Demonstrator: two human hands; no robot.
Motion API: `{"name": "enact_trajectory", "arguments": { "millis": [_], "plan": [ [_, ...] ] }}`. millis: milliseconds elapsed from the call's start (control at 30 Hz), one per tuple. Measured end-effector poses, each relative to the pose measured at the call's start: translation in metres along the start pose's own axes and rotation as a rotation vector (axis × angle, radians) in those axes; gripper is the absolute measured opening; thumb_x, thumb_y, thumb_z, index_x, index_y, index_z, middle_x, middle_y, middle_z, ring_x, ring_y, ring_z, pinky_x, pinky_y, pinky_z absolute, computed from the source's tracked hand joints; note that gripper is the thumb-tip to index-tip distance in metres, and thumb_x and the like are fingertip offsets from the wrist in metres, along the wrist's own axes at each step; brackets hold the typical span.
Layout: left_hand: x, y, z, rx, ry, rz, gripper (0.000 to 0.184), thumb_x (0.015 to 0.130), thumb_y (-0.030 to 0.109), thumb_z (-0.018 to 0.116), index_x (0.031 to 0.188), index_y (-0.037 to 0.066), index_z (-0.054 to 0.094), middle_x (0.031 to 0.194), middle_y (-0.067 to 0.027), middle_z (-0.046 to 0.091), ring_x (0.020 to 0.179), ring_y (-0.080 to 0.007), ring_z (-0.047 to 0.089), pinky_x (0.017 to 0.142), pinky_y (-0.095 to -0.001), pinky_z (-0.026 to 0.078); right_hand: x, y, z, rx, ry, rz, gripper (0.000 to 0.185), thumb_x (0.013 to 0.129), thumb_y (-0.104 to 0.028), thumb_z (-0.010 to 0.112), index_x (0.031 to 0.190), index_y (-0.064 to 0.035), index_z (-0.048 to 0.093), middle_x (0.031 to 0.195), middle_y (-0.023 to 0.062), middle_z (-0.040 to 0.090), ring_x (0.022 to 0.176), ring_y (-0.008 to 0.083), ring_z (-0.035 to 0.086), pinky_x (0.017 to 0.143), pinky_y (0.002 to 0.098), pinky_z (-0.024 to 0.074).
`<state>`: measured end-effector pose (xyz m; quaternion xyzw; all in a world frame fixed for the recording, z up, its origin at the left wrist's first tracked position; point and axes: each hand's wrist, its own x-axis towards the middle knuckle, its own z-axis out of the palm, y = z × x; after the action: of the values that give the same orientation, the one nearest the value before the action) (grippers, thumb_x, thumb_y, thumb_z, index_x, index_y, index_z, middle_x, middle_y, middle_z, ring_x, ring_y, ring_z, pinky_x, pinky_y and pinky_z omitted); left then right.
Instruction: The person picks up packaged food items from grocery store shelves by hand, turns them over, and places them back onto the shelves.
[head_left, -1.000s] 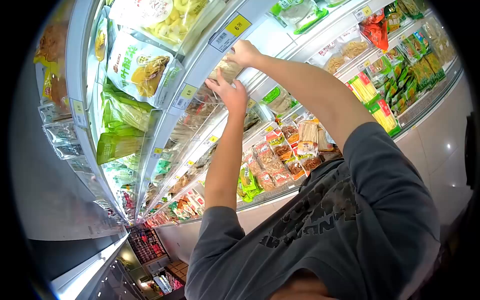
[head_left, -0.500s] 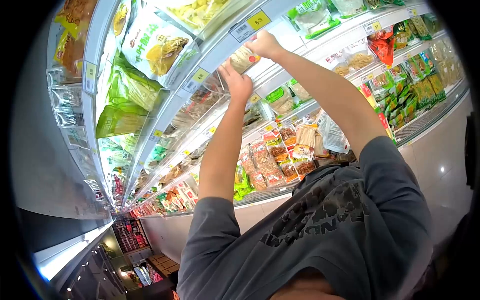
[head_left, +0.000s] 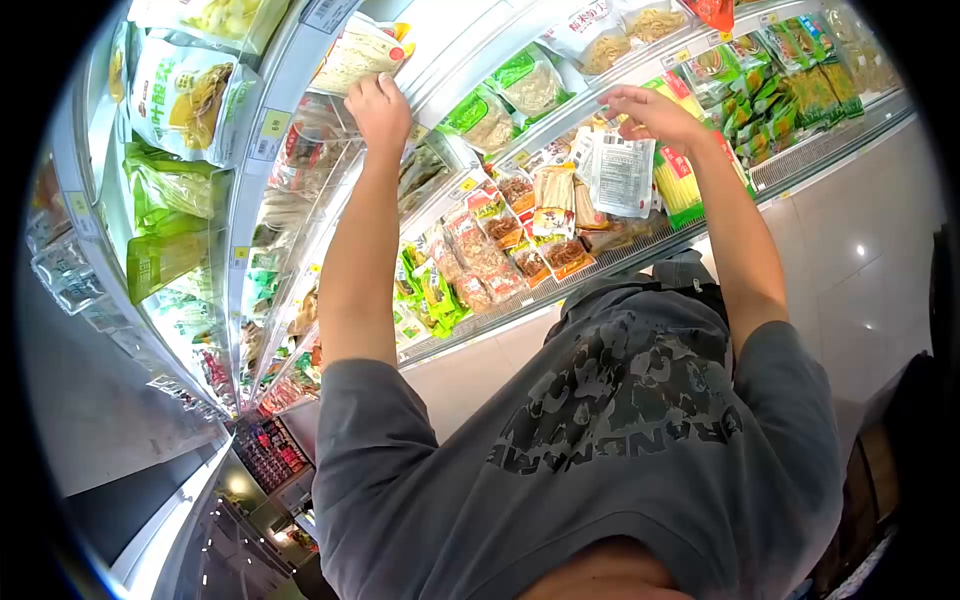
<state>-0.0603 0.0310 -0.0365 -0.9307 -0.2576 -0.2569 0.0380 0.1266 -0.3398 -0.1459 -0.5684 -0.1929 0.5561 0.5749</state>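
Packet (head_left: 360, 54) sits at the frame's upper left, left hand (head_left: 380, 110) at its lower edge, grip unclear. Right hand (head_left: 648, 115) hangs loosely open, upper right. Positioning seems underway, calling next for gentle steadying.

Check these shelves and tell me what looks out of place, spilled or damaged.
On the lowest visible shelf, near the right hand, a white packet lies over neighbouring packs, its densely printed side facing out, while packs around it show their contents. It may be back to front. No spill or tear is visible.
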Motion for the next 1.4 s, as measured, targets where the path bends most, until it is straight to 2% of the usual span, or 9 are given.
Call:
{"name": "enact_trajectory", "arguments": {
  "millis": [200, 300, 500, 700, 833, 933, 1133, 1300, 1400],
  "plan": [
    [0.001, 0.004, -0.009, 0.001, -0.061, 0.009, 0.027, 0.097, 0.023, 0.048, 0.105, 0.001, 0.062, 0.109, -0.024, 0.056, 0.1, -0.0431, 0.049, 0.088, -0.0524, 0.038, 0.065, 0.245, -0.015, -0.655, 0.32, 0.304, 0.08, 0.076, -0.037, 0.081, 0.136, 0.001, 0.044, 0.124, 0.025, 0.059, 0.112, 0.0361, 0.06, 0.096, 0.0448, 0.0484],
    [0.0, 0.007, -0.016, -0.016, -0.116, -0.02, 0.028, 0.098, 0.022, 0.045, 0.109, 0.0, 0.061, 0.113, -0.0243, 0.054, 0.103, -0.0425, 0.048, 0.092, -0.0516, 0.036, 0.058, 0.262, 0.014, -0.625, 0.568, 0.529, 0.098, 0.07, -0.036, 0.085, 0.141, 0.0055, 0.033, 0.128, 0.0329, 0.053, 0.118, 0.0432, 0.056, 0.099, 0.0479, 0.0468],
    [-0.001, 0.011, -0.021, -0.034, -0.142, -0.054, 0.027, 0.097, 0.018, 0.045, 0.112, 0.002, 0.06, 0.115, -0.0225, 0.053, 0.105, -0.0406, 0.046, 0.095, -0.0497, 0.035, 0.067, 0.289, 0.027, -0.463, 0.985, 0.322, 0.077, 0.063, -0.024, 0.088, 0.124, 0.0011, 0.049, 0.111, 0.0246, 0.066, 0.102, 0.0396, 0.065, 0.089, 0.045, 0.052],
    [-0.003, 0.016, -0.023, -0.118, -0.108, -0.046, 0.023, 0.096, 0.018, 0.05, 0.108, 0.002, 0.061, 0.109, -0.0212, 0.054, 0.103, -0.039, 0.046, 0.094, -0.0483, 0.036, 0.079, 0.319, 0.012, -0.25, 0.812, 0.237, 0.055, 0.072, -0.017, 0.082, 0.118, 0.0006, 0.056, 0.115, 0.0197, 0.066, 0.107, 0.0381, 0.063, 0.092, 0.0436, 0.0484],
    [-0.008, 0.021, -0.031, -0.196, -0.135, -0.086, 0.025, 0.097, 0.022, 0.051, 0.109, 0.003, 0.061, 0.112, -0.0204, 0.054, 0.11, -0.039, 0.046, 0.104, -0.0504, 0.032, 0.066, 0.265, 0.022, -0.254, 0.773, 0.233, 0.051, 0.077, -0.016, 0.077, 0.119, 0.0015, 0.054, 0.117, 0.0217, 0.065, 0.109, 0.039, 0.062, 0.095, 0.0433, 0.0471],
    [-0.028, 0.034, -0.042, -0.053, -0.155, -0.035, 0.044, 0.098, 0.03, 0.051, 0.137, 0.011, 0.047, 0.146, -0.0187, 0.036, 0.137, -0.0372, 0.031, 0.114, -0.063, 0.004, 0.065, 0.232, 0.023, -0.514, 0.79, 0.252, 0.051, 0.076, -0.016, 0.076, 0.121, -0.0033, 0.054, 0.113, 0.026, 0.065, 0.107, 0.0443, 0.062, 0.092, 0.0473, 0.0488],
    [-0.151, 0.087, -0.068, -0.124, -0.286, 0.083, 0.052, 0.088, 0.021, 0.065, 0.137, 0.012, 0.048, 0.149, -0.0211, 0.03, 0.137, -0.0399, 0.03, 0.113, -0.0618, 0.009, 0.056, 0.177, 0.022, -0.274, 0.579, 0.045, 0.043, 0.075, -0.007, 0.07, 0.115, 0.0012, 0.056, 0.101, 0.0198, 0.069, 0.091, 0.0317, 0.069, 0.076, 0.0411, 0.0554],
    [-0.243, 0.092, -0.08, -0.251, -0.835, 0.035, 0.112, 0.069, 0.03, 0.087, 0.156, 0.024, 0.018, 0.157, -0.0218, 0.017, 0.14, -0.0474, 0.024, 0.112, -0.0585, 0.023, -0.005, 0.064, 0.07, 0.28, 0.133, 0.217, 0.026, 0.089, -0.008, 0.067, 0.111, 0.0039, 0.06, 0.092, 0.0124, 0.069, 0.076, 0.0195, 0.07, 0.06, 0.034, 0.0578],
    [-0.241, 0.098, -0.085, -0.447, -0.532, 0.01, 0.117, 0.064, 0.022, 0.09, 0.156, 0.024, 0.017, 0.156, -0.0249, 0.018, 0.137, -0.0443, 0.03, 0.11, -0.0543, 0.028, -0.068, -0.038, 0.135, 0.362, 0.006, 0.21, 0.027, 0.088, -0.01, 0.069, 0.11, 0.0043, 0.061, 0.09, 0.0099, 0.069, 0.072, 0.0155, 0.068, 0.06, 0.0294, 0.0553]
  ]
}}
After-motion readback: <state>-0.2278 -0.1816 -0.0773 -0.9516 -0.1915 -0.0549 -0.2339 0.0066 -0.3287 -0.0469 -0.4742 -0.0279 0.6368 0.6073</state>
